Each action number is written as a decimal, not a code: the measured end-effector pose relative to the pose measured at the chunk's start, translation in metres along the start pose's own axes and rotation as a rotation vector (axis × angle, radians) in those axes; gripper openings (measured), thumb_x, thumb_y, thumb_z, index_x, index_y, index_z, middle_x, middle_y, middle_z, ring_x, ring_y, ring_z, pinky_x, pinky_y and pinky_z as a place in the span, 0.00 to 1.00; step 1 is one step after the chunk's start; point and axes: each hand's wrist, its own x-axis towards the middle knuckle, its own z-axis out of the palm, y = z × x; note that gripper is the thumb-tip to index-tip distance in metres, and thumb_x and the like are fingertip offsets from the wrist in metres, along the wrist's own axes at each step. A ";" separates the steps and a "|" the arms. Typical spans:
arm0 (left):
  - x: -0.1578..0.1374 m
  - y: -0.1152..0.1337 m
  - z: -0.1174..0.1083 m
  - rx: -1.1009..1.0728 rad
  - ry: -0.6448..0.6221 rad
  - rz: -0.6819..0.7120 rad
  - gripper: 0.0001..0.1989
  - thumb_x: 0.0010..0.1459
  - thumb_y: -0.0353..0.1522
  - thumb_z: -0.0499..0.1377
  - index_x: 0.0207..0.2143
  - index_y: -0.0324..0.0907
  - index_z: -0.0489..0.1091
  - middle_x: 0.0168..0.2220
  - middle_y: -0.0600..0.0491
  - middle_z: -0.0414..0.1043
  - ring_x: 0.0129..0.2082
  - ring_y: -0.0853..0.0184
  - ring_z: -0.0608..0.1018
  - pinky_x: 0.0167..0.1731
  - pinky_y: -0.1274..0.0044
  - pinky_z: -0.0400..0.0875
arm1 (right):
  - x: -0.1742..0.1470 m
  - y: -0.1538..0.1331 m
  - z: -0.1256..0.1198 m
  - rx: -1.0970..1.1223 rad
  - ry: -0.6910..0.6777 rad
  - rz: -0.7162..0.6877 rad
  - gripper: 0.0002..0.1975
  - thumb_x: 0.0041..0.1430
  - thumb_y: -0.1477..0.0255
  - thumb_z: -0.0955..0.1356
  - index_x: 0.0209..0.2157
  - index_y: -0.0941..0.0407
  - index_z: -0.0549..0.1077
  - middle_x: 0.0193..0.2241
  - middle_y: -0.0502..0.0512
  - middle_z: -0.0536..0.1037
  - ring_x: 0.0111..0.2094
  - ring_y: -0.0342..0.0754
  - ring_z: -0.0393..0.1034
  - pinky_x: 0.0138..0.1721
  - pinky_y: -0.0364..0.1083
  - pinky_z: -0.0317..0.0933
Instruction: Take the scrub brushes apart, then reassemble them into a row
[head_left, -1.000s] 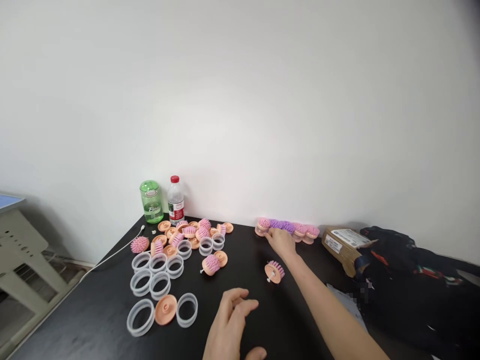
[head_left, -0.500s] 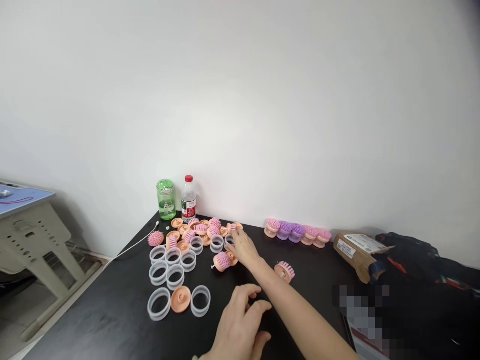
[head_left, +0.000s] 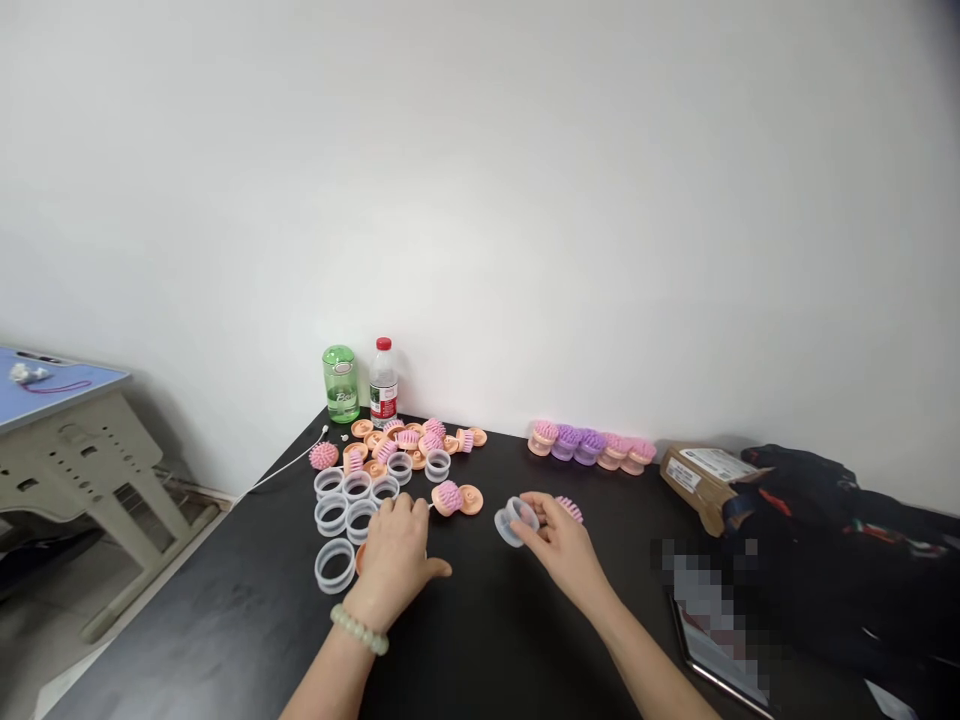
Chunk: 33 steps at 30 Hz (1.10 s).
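My right hand (head_left: 559, 545) pinches a translucent plastic ring (head_left: 507, 526) just above the black table, near a pink bristled brush head (head_left: 570, 508) that it partly hides. Over the front of the ring group is my left hand (head_left: 396, 550), thumb stretched out sideways and fingers bent down; their tips are hidden. An orange disc (head_left: 361, 558) peeks out from under that hand. More clear rings, such as a front ring (head_left: 334, 566), lie to its left. Between both hands and farther back are a pink brush head (head_left: 447, 498) and an orange disc with a central stub (head_left: 471, 499).
Pink brush heads and orange discs are heaped before a green container (head_left: 341, 386) and a red-capped bottle (head_left: 383, 385). Finished-looking pink and purple brushes (head_left: 590, 447) line the wall. At right are a cardboard package (head_left: 701, 485), dark fabric (head_left: 817, 520) and a tablet-like device (head_left: 712, 655).
My right hand has drawn back from the heap toward the right, bringing a clear ring. My left hand has moved left and forward over the front rings and disc.
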 end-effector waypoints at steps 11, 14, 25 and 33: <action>-0.001 -0.006 0.001 -0.048 -0.128 -0.008 0.23 0.35 0.22 0.70 0.35 0.43 0.68 0.38 0.50 0.74 0.42 0.53 0.76 0.41 0.69 0.66 | -0.039 0.016 0.010 0.015 -0.001 -0.002 0.16 0.50 0.70 0.70 0.44 0.50 0.73 0.44 0.55 0.77 0.43 0.55 0.74 0.46 0.53 0.70; -0.001 0.000 0.000 -0.130 -0.093 0.008 0.21 0.43 0.23 0.65 0.41 0.42 0.67 0.42 0.50 0.74 0.45 0.56 0.76 0.41 0.72 0.67 | -0.031 0.004 0.011 -0.079 0.014 -0.080 0.20 0.50 0.70 0.72 0.47 0.51 0.72 0.49 0.57 0.75 0.52 0.59 0.69 0.53 0.57 0.65; 0.003 0.005 0.001 -0.890 0.221 0.197 0.26 0.46 0.21 0.62 0.48 0.47 0.73 0.46 0.51 0.73 0.48 0.59 0.75 0.51 0.65 0.69 | 0.058 -0.051 0.062 -0.219 -0.251 -0.416 0.14 0.55 0.74 0.71 0.44 0.57 0.74 0.40 0.60 0.78 0.44 0.56 0.68 0.46 0.54 0.65; 0.002 0.006 0.008 -1.213 0.139 0.203 0.24 0.50 0.33 0.66 0.52 0.44 0.71 0.46 0.49 0.71 0.45 0.60 0.75 0.45 0.69 0.72 | 0.044 -0.047 0.057 -0.086 -0.133 -0.340 0.06 0.54 0.74 0.70 0.36 0.54 0.74 0.37 0.56 0.74 0.42 0.54 0.69 0.43 0.51 0.66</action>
